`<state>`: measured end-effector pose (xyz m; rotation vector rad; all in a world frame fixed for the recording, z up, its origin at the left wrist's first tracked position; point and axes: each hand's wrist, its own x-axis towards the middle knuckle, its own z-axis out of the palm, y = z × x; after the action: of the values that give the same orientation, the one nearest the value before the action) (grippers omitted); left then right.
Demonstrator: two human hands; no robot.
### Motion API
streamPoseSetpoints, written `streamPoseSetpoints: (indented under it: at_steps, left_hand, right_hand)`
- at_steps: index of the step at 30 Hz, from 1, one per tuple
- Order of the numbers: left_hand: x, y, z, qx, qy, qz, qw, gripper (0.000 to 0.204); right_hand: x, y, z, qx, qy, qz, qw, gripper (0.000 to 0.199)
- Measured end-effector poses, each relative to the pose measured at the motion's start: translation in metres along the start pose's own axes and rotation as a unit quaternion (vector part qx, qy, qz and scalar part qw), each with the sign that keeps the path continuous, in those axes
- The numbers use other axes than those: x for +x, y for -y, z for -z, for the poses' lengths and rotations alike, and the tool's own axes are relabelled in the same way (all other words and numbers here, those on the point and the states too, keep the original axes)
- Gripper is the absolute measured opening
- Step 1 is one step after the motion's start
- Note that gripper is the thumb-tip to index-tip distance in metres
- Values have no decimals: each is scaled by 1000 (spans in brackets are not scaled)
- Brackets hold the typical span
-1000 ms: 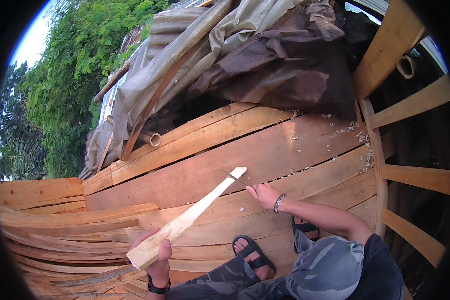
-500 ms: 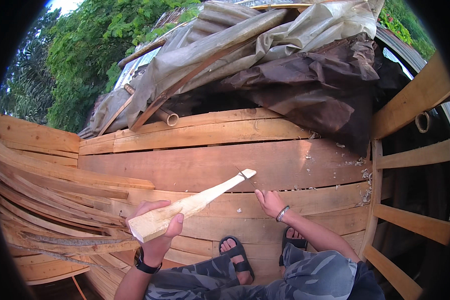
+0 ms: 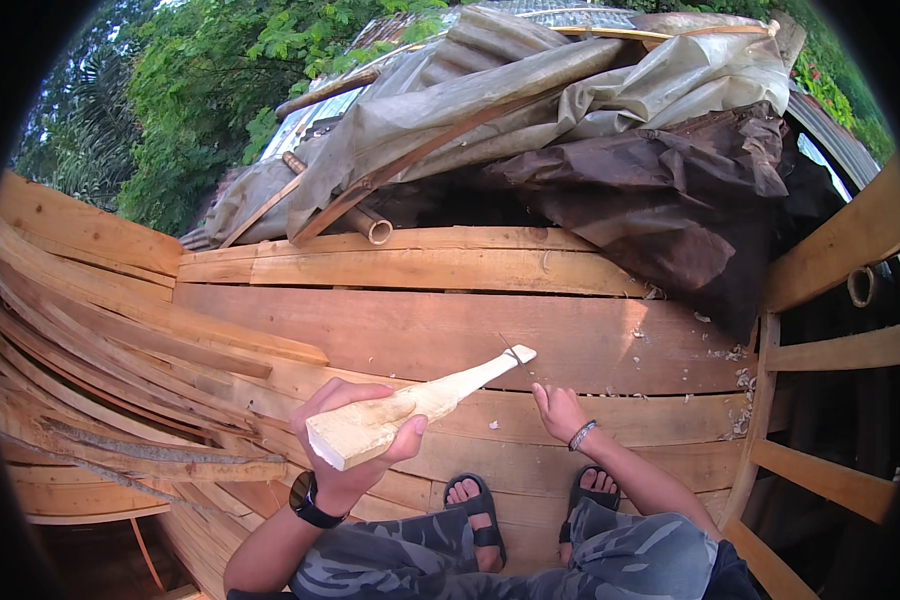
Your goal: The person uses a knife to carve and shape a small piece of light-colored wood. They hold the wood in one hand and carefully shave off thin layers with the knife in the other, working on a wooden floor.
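Note:
My left hand [image 3: 346, 486] is wrapped around the thick squared end of a pale carved piece of wood [image 3: 438, 398]. The wood tapers away to the right into a slim neck with a small flared tip. My right hand [image 3: 560, 411] is closed on a knife, its handle hidden in the fist. The thin dark knife blade [image 3: 516, 354] lies across the wood close to its tip. Whether the edge is biting into the wood cannot be made out.
Below is a plank floor [image 3: 450, 325] with wood shavings [image 3: 745, 385] scattered at the right. Stacked curved boards [image 3: 150, 340] fill the left side. Slatted timbers [image 3: 820, 470] border the right. Crumpled tarps [image 3: 660, 190] and a bamboo pole [image 3: 370, 226] lie beyond the far planks.
The whole view has shifted, so hands and wood appear a little farther right. The wood's squared end faces me more, and the knife stays across the wood near the tip.

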<state>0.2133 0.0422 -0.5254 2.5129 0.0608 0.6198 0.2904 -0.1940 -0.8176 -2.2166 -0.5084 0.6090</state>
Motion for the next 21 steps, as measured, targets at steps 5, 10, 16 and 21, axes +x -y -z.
streamPoseSetpoints:
  at_steps: [5,10,16,21]
  left_hand:
    - [3,-7,2,-37,3,-3,999,38]
    - [0,-6,-1,-50,-8,21,999,39]
    - [2,-13,-5,-53,-21,18,998,36]
    - [3,-18,-5,-50,-2,-2,999,39]
  right_hand:
    - [4,-11,-2,-14,0,-15,1000,50]
    - [-12,9,0,-8,7,13,1000,48]
    - [-10,13,14,-19,6,17,1000,46]
    - [-1,7,11,-40,-5,10,999,46]
